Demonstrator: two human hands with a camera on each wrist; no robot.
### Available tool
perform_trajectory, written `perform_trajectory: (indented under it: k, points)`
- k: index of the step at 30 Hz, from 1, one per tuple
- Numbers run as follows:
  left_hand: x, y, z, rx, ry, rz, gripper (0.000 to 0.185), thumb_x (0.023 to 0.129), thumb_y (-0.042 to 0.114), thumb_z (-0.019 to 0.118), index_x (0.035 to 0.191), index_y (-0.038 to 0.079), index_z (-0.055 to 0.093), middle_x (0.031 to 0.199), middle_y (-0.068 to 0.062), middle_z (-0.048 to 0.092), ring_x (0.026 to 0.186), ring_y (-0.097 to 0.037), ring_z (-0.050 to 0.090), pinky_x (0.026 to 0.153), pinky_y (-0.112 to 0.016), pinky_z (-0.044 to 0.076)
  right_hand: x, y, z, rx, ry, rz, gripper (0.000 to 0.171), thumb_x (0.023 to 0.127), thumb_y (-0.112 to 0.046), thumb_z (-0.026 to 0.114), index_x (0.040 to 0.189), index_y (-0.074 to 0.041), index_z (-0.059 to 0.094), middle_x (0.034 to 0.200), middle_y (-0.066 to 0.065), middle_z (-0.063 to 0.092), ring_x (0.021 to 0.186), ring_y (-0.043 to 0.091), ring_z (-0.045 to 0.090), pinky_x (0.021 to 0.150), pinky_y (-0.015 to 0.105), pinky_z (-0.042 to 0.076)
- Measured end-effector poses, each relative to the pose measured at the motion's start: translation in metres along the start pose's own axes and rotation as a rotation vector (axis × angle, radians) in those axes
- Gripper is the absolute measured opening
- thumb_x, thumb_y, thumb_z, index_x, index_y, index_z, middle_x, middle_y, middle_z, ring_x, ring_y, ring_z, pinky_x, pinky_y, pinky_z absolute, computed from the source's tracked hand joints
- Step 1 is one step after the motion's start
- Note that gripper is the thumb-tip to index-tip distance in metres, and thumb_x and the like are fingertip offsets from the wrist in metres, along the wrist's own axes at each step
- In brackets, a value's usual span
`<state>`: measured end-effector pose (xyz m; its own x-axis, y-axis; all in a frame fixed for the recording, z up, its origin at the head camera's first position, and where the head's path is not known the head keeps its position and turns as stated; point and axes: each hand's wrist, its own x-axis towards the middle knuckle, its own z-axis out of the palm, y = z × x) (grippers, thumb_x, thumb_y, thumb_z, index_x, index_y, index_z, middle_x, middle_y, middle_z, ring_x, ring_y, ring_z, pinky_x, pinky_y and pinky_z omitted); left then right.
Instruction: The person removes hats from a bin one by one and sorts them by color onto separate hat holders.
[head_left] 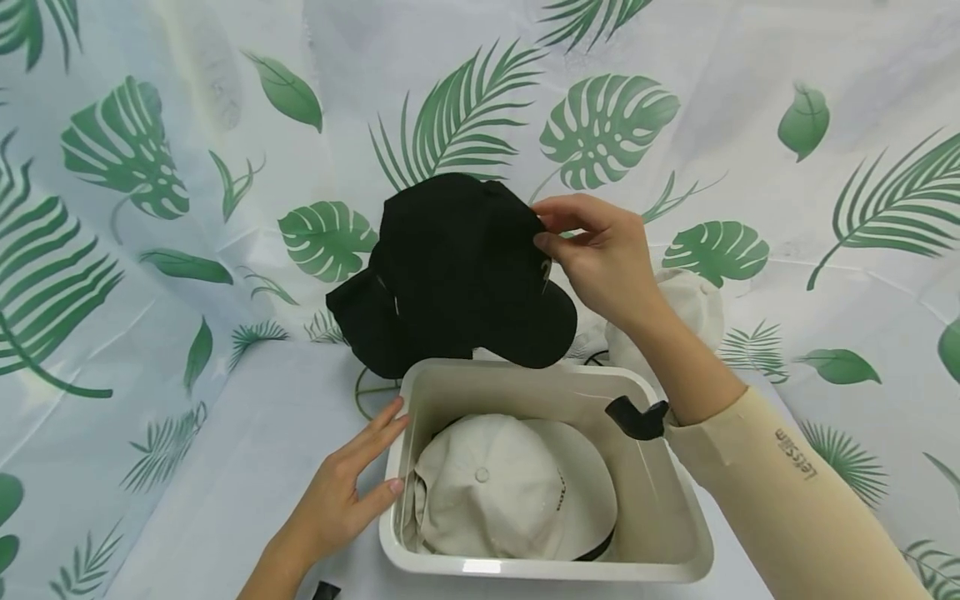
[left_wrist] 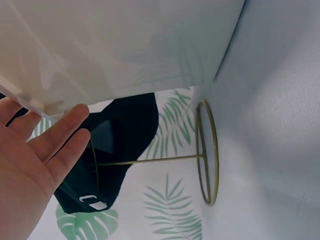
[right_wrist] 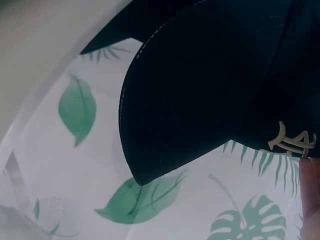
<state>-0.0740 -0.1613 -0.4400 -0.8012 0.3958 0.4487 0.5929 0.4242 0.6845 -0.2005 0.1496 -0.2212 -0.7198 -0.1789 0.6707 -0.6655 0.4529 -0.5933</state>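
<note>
A black baseball cap (head_left: 465, 267) is up behind the bin, its brim to the right. Pinched between the thumb and fingers of my right hand (head_left: 600, 250) is the side of its crown, near a light embroidered emblem (right_wrist: 292, 142). My left hand (head_left: 345, 483) has its fingers extended against the left rim of a cream plastic bin (head_left: 555, 567). Inside the bin lies a white cap (head_left: 487, 492), crown up and brim to the right. More black cap fabric (head_left: 367, 329) shows lower left of the held cap, with a metal buckle (left_wrist: 94, 202) in the left wrist view.
A gold wire stand (left_wrist: 208, 152) rises behind the bin's left side, by the black fabric. Another white cap (head_left: 693, 304) is at the back right, partly hidden by my right forearm. Leaf-printed sheeting (head_left: 315, 92) backs the white table (head_left: 225, 467).
</note>
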Motion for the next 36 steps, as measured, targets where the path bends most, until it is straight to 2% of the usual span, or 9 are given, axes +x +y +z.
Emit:
perform_trajectory:
  k: [5, 12, 15, 22, 30, 36]
  points:
    - [0.000, -0.001, 0.000, -0.005, 0.000, -0.003, 0.066, 0.094, 0.015, 0.070, 0.157, 0.012, 0.049, 0.169, -0.004, 0.035, 0.150, -0.026, 0.042, 0.119, -0.024, 0.033, 0.010, 0.004, 0.012, 0.011, 0.001, 0.005, 0.028, 0.090, 0.012, 0.072, 0.112, -0.003, 0.080, 0.103, 0.011, 0.077, 0.089, 0.006, 0.070, 0.078, 0.021, 0.057]
    - [-0.001, -0.002, -0.001, 0.006, 0.002, 0.013, 0.067, 0.093, 0.013, 0.070, 0.157, 0.011, 0.049, 0.169, -0.005, 0.034, 0.150, -0.026, 0.042, 0.119, -0.021, 0.031, 0.019, 0.011, 0.034, 0.088, 0.002, -0.049, 0.027, 0.089, 0.014, 0.071, 0.111, 0.001, 0.079, 0.103, 0.014, 0.077, 0.090, 0.017, 0.073, 0.078, 0.023, 0.058]
    - [-0.001, -0.002, -0.002, 0.001, 0.008, 0.021, 0.067, 0.093, 0.013, 0.070, 0.157, 0.010, 0.049, 0.169, -0.006, 0.035, 0.150, -0.027, 0.041, 0.119, -0.020, 0.029, 0.021, 0.014, 0.046, 0.112, -0.003, -0.046, 0.027, 0.089, 0.013, 0.071, 0.112, 0.001, 0.078, 0.104, 0.014, 0.077, 0.090, 0.017, 0.072, 0.079, 0.023, 0.059]
    - [0.000, -0.002, 0.000, -0.023, -0.001, 0.009, 0.068, 0.092, 0.012, 0.070, 0.157, 0.010, 0.049, 0.169, -0.005, 0.034, 0.151, -0.025, 0.040, 0.119, -0.021, 0.029, 0.022, 0.024, 0.066, 0.090, -0.018, -0.025, 0.026, 0.090, 0.012, 0.070, 0.113, 0.001, 0.078, 0.105, 0.015, 0.077, 0.094, 0.025, 0.073, 0.082, 0.024, 0.059]
    - [-0.002, -0.002, -0.001, -0.003, 0.001, 0.009, 0.068, 0.092, 0.012, 0.071, 0.157, 0.010, 0.049, 0.169, -0.006, 0.035, 0.150, -0.027, 0.042, 0.119, -0.022, 0.030, 0.019, 0.040, 0.089, 0.097, -0.041, -0.042, 0.026, 0.090, 0.011, 0.071, 0.113, 0.001, 0.078, 0.106, 0.015, 0.076, 0.094, 0.026, 0.073, 0.083, 0.035, 0.061]
    - [0.000, -0.002, -0.001, 0.000, -0.003, 0.010, 0.069, 0.092, 0.013, 0.071, 0.157, 0.011, 0.048, 0.169, -0.005, 0.034, 0.150, -0.027, 0.041, 0.119, -0.023, 0.031, 0.021, 0.047, 0.102, 0.045, -0.069, -0.034, 0.026, 0.090, 0.010, 0.072, 0.113, 0.000, 0.078, 0.107, 0.015, 0.077, 0.097, 0.026, 0.073, 0.086, 0.034, 0.061]
